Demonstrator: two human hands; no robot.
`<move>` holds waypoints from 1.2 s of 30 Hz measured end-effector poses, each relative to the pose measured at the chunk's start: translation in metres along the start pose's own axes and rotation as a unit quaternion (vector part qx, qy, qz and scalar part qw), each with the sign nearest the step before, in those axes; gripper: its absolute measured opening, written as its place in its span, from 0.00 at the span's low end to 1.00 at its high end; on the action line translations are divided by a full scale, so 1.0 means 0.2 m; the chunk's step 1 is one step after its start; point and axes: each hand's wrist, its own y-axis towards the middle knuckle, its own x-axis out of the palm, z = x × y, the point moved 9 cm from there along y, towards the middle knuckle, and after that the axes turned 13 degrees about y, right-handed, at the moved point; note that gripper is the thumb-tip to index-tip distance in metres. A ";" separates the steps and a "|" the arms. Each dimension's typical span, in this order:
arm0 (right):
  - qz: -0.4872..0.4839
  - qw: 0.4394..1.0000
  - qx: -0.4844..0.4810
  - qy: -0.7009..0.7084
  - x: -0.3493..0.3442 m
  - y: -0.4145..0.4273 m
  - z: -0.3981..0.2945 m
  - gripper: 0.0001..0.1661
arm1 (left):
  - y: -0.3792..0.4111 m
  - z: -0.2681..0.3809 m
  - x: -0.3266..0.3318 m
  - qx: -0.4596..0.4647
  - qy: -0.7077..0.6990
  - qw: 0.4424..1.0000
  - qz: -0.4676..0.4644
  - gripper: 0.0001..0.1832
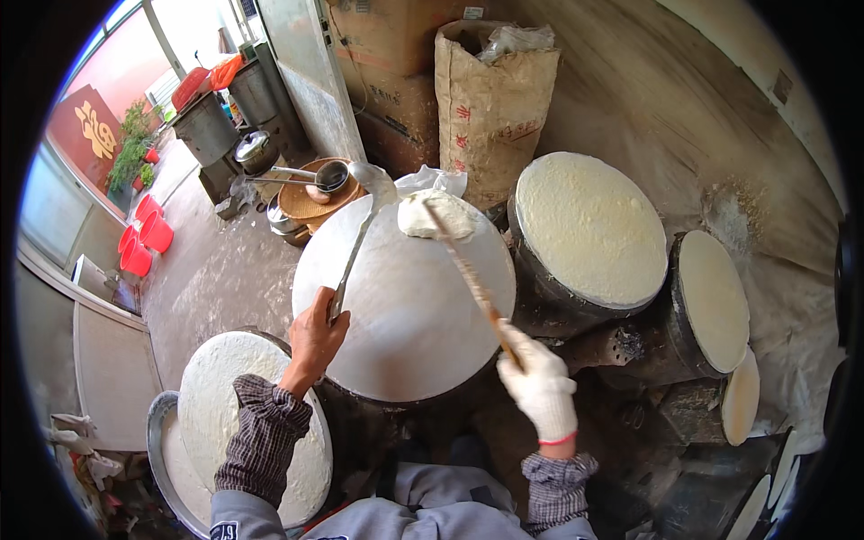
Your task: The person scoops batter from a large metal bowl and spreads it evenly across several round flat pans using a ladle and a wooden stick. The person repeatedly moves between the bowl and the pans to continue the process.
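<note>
My bare left hand [317,337] grips the handle of a metal ladle [352,250], its bowl over the far-left rim of a large round griddle [398,317]. In a white knitted glove, my right hand [540,378] holds a wooden stick [472,283]. The stick's far end meets a lump of pale wet dough or batter [428,217] near the griddle's far edge. Whether the stick ends in a blade cannot be made out. By my left forearm is a round surface coated with pale batter [229,378], overlapping a metal basin [162,412] that holds more batter.
To the right stand batter-covered round griddles [590,229] on dark drum-like stoves [553,270]. A woven sack [496,108] and cardboard boxes [388,101] stand behind. At the far left, a woven tray [304,202] carries a dark ladle [332,177]. Red buckets [156,233] sit near the doorway.
</note>
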 end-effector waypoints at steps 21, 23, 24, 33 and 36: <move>-0.037 0.998 0.040 -0.003 0.10 0.19 0.10 0.31 | -0.12 -0.15 -0.07 -0.057 -0.028 0.998 -0.001 0.16; -0.043 0.994 0.093 -0.046 0.09 0.23 0.18 0.31 | -0.14 -0.16 -0.08 -0.059 -0.030 0.998 0.001 0.16; -0.059 0.994 0.091 -0.034 0.14 0.23 0.18 0.31 | -0.13 -0.15 -0.07 -0.055 -0.034 0.998 0.005 0.16; -0.049 0.998 0.036 0.029 0.13 0.33 0.07 0.31 | -0.19 -0.23 -0.12 -0.085 -0.030 0.996 0.013 0.16; -0.145 0.980 0.124 -0.057 0.29 0.30 0.10 0.31 | -0.23 -0.21 -0.13 -0.085 -0.040 0.995 0.018 0.15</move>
